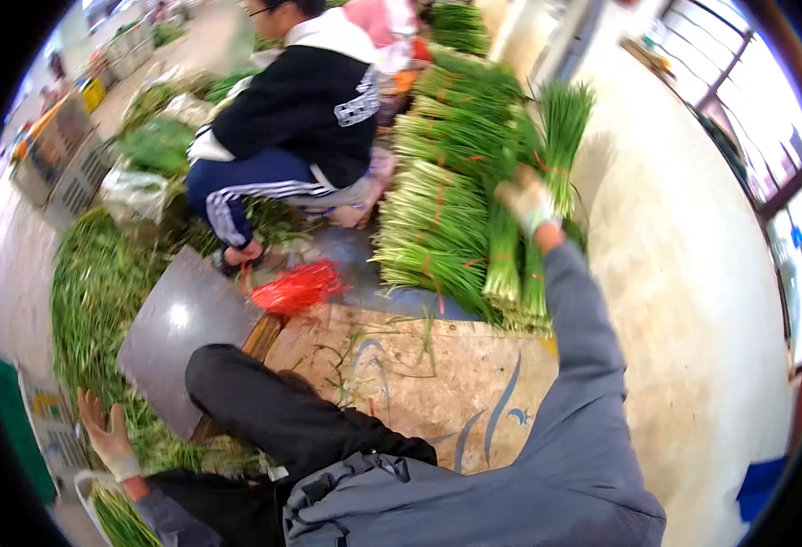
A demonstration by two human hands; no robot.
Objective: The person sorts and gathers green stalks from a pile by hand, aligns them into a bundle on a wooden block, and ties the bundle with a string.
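My right hand (527,199), in a pale work glove, reaches out to the stacked chive bundles at the wall side. It is blurred and touches or hovers over the bundles there; its fingers are too smeared to read. Just beyond it, a chive bundle (565,137) tied with a red band stands tilted up. Below the hand lies another chive bundle (503,264), pale ends towards me. A large pile of banded chive bundles (437,210) fills the space to its left. My left hand (107,436), also gloved, is raised at lower left with fingers spread, holding nothing.
Another person (301,109) crouches ahead on the left, beside red ties (299,287). A grey metal sheet (187,337) leans near my knee. Loose greens (100,301) cover the floor at left, near crates (59,155). A wall (693,273) runs along the right.
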